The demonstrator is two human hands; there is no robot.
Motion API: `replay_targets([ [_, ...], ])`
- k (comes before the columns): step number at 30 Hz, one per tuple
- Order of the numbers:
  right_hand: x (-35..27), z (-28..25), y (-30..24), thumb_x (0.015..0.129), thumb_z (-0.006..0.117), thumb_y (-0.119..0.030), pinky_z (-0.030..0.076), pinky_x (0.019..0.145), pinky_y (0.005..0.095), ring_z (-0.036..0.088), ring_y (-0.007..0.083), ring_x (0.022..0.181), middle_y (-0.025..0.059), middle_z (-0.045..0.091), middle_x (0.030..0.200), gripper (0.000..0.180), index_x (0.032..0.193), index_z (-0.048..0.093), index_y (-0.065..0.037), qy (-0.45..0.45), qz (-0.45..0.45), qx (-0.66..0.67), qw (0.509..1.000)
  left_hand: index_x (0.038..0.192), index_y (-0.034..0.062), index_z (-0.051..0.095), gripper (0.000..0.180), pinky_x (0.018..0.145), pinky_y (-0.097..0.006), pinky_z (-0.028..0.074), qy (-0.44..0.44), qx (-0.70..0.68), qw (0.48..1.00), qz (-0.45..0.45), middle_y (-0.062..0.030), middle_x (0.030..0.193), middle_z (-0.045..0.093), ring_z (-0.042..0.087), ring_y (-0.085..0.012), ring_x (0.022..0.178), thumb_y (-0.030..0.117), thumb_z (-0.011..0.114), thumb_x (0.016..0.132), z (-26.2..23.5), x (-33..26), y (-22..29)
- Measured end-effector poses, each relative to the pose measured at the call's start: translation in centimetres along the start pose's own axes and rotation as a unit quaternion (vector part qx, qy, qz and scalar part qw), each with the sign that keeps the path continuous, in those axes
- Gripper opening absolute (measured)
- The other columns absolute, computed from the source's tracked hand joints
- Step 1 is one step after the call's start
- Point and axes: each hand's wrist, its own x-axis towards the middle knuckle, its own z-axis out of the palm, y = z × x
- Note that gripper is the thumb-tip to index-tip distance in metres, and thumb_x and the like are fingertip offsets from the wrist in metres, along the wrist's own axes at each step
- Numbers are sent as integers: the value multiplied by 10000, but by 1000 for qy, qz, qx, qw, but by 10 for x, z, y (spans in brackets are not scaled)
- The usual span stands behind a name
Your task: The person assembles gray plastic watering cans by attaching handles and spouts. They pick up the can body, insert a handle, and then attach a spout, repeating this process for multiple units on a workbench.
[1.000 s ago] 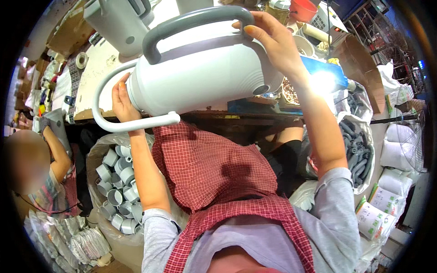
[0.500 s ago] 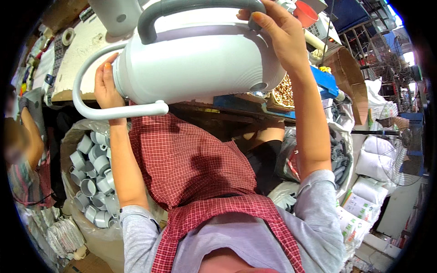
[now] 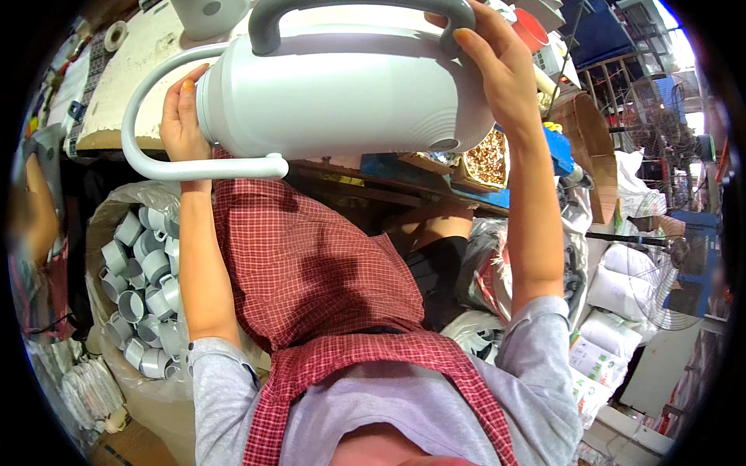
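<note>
A large pale grey thermos jug (image 3: 350,93) lies sideways in the air in front of me, above the near edge of the workbench. It carries a dark grey side handle (image 3: 357,9) along its top and a pale loop handle (image 3: 144,109) that swings out round its left end. My left hand (image 3: 183,120) grips the left end, inside the loop, with part of the fingers hidden behind the jug. At the right end, my right hand (image 3: 503,70) is closed round the end of the jug and the foot of the dark handle.
A pale workbench (image 3: 116,85) bears another grey vessel (image 3: 208,15) and a roll of tape (image 3: 115,36). Small brass-coloured parts fill a box (image 3: 458,185) at its edge. Bagged grey cup-shaped parts (image 3: 144,279) stand lower left; a fan (image 3: 668,272) stands right. Another person's arm (image 3: 39,202) shows far left.
The jug sits slightly higher and further right in view, still between both hands. My view has shifted a little, and the surroundings have moved with it.
</note>
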Motion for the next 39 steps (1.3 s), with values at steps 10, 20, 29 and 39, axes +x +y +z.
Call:
replay_targets([
  [10, -2, -1, 0, 933, 521, -61, 434, 815, 224, 540, 83, 954, 23, 598, 1092, 361, 1284, 478, 9, 1, -9, -11, 1000, 1122, 44, 644, 345, 858, -279, 497, 9, -7, 1000, 11, -83, 1052, 674, 625, -132, 945, 294, 438, 1004, -2, 4, -5],
  [20, -3, 7, -12, 937, 512, -58, 446, 805, 224, 553, 88, 938, 42, 614, 1102, 339, 1268, 495, 12, 22, 2, -43, 999, 1116, 57, 653, 348, 856, -284, 498, 19, 26, 999, 13, -84, 1048, 675, 628, -136, 938, 306, 439, 1001, -5, 4, 0],
  [29, -3, 6, -5, 941, 508, -68, 444, 787, 213, 562, 88, 922, 40, 631, 1073, 333, 1267, 500, 1, 45, -5, -46, 998, 1121, 61, 652, 350, 854, -283, 495, 26, 48, 998, 31, -88, 1051, 672, 625, -137, 940, 305, 431, 1001, -4, 3, 1],
  [39, -4, 10, -18, 939, 499, -55, 453, 801, 223, 576, 102, 939, 44, 642, 1047, 330, 1266, 506, -12, 47, 28, -69, 996, 1126, 10, 633, 352, 872, -279, 481, 27, 14, 999, -10, -108, 1070, 662, 616, -146, 952, 272, 436, 998, 0, 4, 8],
])
